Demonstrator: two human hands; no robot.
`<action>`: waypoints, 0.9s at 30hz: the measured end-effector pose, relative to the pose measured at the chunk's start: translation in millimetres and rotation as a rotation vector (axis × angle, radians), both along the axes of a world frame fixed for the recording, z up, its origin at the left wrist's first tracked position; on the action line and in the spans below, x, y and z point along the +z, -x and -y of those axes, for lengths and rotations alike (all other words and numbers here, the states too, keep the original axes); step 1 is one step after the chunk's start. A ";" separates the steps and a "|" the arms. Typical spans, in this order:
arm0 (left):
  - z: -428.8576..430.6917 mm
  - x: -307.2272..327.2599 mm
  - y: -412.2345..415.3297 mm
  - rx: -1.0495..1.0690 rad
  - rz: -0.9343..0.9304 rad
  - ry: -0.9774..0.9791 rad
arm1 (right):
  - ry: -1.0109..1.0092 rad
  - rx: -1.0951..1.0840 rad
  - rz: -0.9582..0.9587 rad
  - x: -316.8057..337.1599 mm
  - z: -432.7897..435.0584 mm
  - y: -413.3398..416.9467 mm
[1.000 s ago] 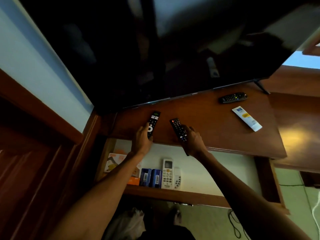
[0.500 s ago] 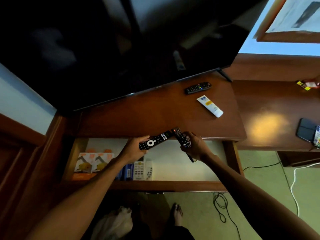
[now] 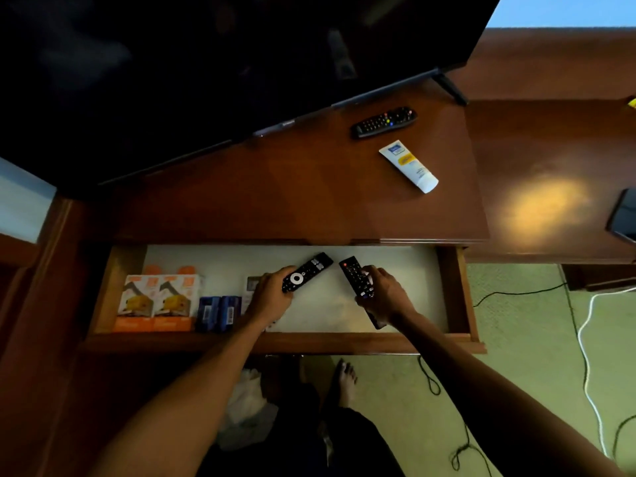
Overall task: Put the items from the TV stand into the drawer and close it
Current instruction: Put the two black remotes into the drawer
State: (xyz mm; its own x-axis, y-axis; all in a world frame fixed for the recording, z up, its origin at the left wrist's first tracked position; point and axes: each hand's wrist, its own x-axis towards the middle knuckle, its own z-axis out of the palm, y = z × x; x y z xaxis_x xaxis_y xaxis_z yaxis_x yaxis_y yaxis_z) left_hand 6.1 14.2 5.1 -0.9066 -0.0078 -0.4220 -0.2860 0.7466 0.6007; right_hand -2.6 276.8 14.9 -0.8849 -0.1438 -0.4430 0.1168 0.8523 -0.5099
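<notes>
The drawer (image 3: 457,297) of the wooden TV stand (image 3: 275,197) is pulled out, its white floor showing. My left hand (image 3: 270,296) grips a black remote with a white ring button (image 3: 304,273) over the drawer's middle. My right hand (image 3: 385,292) holds a second black remote with a red button (image 3: 354,277) just to the right, also over the drawer. On the stand top, a third black remote (image 3: 383,121) lies at the far right near the TV, and a white tube (image 3: 409,165) lies in front of it.
The drawer's left part holds orange boxes (image 3: 156,301), blue boxes (image 3: 218,313) and a white remote partly hidden by my left wrist. The dark TV (image 3: 206,63) overhangs the stand. Cables (image 3: 585,356) trail on the green floor; my foot (image 3: 346,378) is below the drawer front.
Both hands have lifted the two remotes off the stand top and brought them down and toward me, over the open drawer.
</notes>
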 end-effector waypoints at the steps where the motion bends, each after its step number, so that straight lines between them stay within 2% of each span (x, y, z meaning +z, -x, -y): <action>1: -9.1 -4.4 1.9 0.019 -0.024 -0.007 | -0.011 -0.021 0.007 -5.2 2.9 2.7; 4: -33.1 -20.1 7.7 0.022 -0.073 0.019 | -0.033 -0.088 0.007 -19.3 15.8 10.8; 11: -45.6 -39.7 4.9 -0.162 0.017 0.186 | -0.103 -0.109 0.029 -38.1 38.6 13.4; 15: -33.3 -42.9 2.9 -0.241 0.061 0.176 | -0.099 -0.114 0.046 -42.1 43.4 6.0; 17: -29.9 -40.0 12.5 -0.252 -0.015 0.155 | -0.060 -0.114 0.045 -44.2 42.8 6.5; 18: -29.2 -39.0 20.4 -0.293 -0.072 0.169 | -0.038 -0.107 0.043 -46.1 41.6 7.1; 20: -26.5 -38.7 37.6 -0.505 -0.167 0.245 | 0.001 -0.074 0.044 -49.8 38.0 9.2; 23: -16.1 -38.5 52.3 -0.854 -0.144 0.406 | 0.054 0.014 0.093 -53.8 32.3 13.6; 25: -6.3 -36.3 50.3 -0.910 -0.116 0.457 | 0.066 0.060 0.138 -53.6 32.9 14.1; 27: 3.7 -32.5 41.9 -0.877 -0.116 0.459 | 0.082 0.093 0.160 -54.5 37.9 13.3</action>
